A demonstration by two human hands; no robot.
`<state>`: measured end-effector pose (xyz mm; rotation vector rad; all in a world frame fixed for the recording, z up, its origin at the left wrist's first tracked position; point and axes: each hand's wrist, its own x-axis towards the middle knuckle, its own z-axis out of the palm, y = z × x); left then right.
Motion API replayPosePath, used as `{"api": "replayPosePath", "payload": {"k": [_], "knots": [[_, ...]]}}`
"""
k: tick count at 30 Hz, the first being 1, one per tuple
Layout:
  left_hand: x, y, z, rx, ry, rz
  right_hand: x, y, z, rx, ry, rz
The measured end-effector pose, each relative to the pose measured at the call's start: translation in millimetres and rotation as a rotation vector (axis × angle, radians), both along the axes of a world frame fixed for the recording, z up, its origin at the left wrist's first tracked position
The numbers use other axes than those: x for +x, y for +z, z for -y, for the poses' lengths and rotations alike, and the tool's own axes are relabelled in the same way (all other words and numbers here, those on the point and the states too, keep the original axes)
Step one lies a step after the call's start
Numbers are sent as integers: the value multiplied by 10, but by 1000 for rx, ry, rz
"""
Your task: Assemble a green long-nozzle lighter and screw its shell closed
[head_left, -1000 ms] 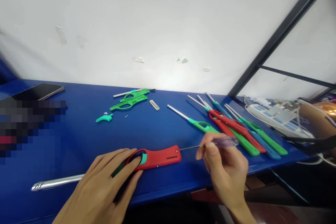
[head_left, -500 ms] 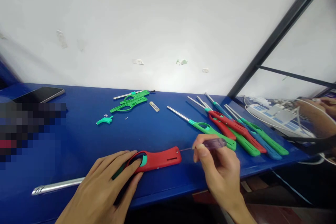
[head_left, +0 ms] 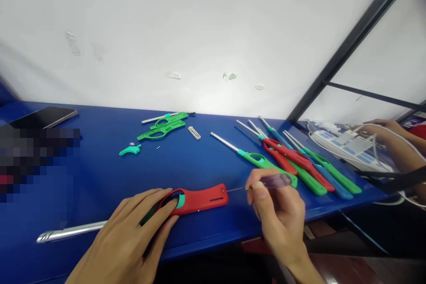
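Note:
My left hand is closed around the front of a red gas lighter with a teal trigger, pressing it down on the blue table. The lighter's metal tube sticks out to the left from under my hand. Between the thumb and fingers of my right hand is a screwdriver with a see-through purplish handle. Its thin shaft points left, and the tip is at the screw near the end of the red handle. Whether the tip sits in the screw I cannot tell.
Several red, green and blue lighters lie at the right. Opened green lighter shells, a loose teal trigger and a small pale part lie farther back. A phone, a power strip and another person's arm flank them.
The view has shifted slightly. My hands keep the same grips on the lighter and the screwdriver. At the far right, the other person's hand and arm have moved.

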<state>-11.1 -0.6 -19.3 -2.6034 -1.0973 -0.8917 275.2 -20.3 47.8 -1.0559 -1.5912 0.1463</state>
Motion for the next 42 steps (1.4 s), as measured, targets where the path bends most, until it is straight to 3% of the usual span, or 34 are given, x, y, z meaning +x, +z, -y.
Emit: {"api": "replayPosePath", "payload": {"k": [5,12,16,24,33,39,42], "knots": [[-38,-53,2,-47,-17,18,-1,-20,16,-12,5,31],[9,30,14,26,-10,-26,25,-76,6,-16,-6,-30],[-21,-27,4,7,-20,-24,45,-81,3,-36,13,11],[-95,-128,-41,15,-34,-30,39,-67,-6,-28,32,1],[-61,-82,-49,16,-28,7,25,36,-48,-36,35,28],[-95,-81,-37,35,-31,-60,-8,84,-172,-162,122,-8],[-84,-73,-35,73,-24,-124,-34,64,-209,-117,120,-67]]}}
